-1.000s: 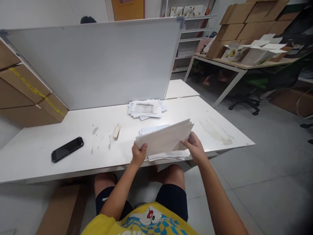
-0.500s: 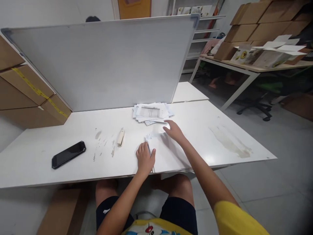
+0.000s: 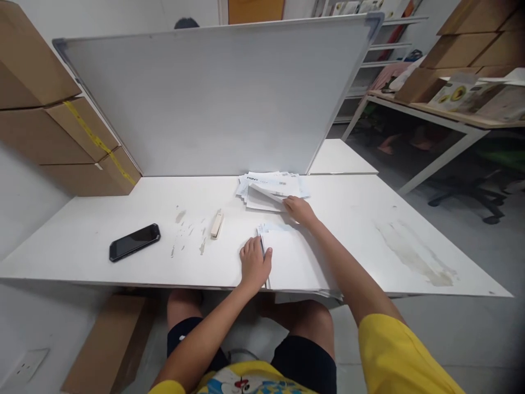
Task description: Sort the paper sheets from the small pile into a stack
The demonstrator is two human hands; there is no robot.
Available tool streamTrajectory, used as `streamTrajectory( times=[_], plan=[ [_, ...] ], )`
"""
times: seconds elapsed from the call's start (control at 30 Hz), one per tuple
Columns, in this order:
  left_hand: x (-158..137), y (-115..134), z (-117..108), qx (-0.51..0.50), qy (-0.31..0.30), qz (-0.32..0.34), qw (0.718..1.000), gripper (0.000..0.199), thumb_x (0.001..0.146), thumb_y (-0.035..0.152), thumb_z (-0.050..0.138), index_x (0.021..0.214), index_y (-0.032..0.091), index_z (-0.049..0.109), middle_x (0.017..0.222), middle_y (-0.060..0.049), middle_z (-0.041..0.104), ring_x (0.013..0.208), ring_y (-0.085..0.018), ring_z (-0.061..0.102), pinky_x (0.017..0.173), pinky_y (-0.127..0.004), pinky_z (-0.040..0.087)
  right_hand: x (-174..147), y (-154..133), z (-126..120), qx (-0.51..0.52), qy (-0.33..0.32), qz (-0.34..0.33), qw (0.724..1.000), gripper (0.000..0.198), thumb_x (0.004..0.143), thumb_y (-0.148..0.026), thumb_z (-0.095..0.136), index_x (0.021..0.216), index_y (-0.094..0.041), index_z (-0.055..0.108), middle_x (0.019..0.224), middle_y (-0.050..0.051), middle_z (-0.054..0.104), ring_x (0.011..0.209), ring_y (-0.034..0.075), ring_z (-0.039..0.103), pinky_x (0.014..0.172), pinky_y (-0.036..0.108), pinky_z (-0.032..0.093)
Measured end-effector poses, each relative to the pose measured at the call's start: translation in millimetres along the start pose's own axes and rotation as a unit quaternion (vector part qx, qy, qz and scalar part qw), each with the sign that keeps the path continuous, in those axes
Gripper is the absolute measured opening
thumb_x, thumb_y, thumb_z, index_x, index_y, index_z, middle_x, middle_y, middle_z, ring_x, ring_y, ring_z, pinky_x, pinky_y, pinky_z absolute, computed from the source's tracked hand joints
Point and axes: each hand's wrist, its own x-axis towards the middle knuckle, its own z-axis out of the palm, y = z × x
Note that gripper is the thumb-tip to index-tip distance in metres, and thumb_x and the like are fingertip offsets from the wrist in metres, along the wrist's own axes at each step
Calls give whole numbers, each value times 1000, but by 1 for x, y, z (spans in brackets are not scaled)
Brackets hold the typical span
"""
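In the head view, my right hand [image 3: 301, 209] pinches the right edge of a sheet of paper [image 3: 262, 203] at the far pile. The sheet is lifted and curls at its left side. Under and behind it lies the far pile of printed papers [image 3: 283, 180], loosely fanned. A second stack of papers [image 3: 293, 257], blank side up, lies nearer me, close to the table's front edge. Along that stack's left edge rests my left hand [image 3: 255, 264], thumb apart from the fingers. A cream stapler [image 3: 217, 225] lies to its left.
A black phone [image 3: 135, 242] lies on the white table [image 3: 102, 219] at the left. Behind stands a whiteboard [image 3: 221, 104]. Cardboard boxes [image 3: 65, 134] are piled at the left. Another table [image 3: 430, 117] with boxes stands at the right. A person's head [image 3: 186, 23] shows above the board.
My right hand has closed on a sheet at the far pile and raised it, baring a differently printed page. My left hand stays by the near stack. The view has shifted left.
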Motion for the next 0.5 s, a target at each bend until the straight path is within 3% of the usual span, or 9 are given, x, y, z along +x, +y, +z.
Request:
streamTrajectory(
  times=[0.13,0.3,0.4,0.5],
  plan=[
    [0,-4,-4,-116,10,-35,993,52,95,41,31,142,20,32,143,-13,46,134,-26,39,111,-46,28,-71,3,-15,-44,54,-82,994,32,93,-22,37,113,-21,63,102,12,66,95,25,57,82,36,41],
    [-6,-15,-6,-282,57,-66,955,53,99,42,14,149,25,13,153,-9,31,140,-16,31,110,-33,34,-184,-8,-28,-70,78,-179,978,37,90,-13,41,119,-24,61,103,10,69,91,25,62,79,40,45],
    [-8,-13,-10,-246,58,-76,964,58,97,46,26,150,26,12,158,-8,19,145,-21,16,114,-39,27,-221,-25,-35,-49,163,-182,968,39,90,-12,40,121,-26,60,102,8,70,92,23,65,78,39,48],
    [3,-6,-20,-151,70,-64,984,74,90,45,47,150,24,10,158,-11,17,146,-27,5,116,-49,18,-231,-40,-43,-9,218,-189,957,38,91,-14,42,120,-30,61,103,6,72,96,22,67,81,38,51]
  ],
)
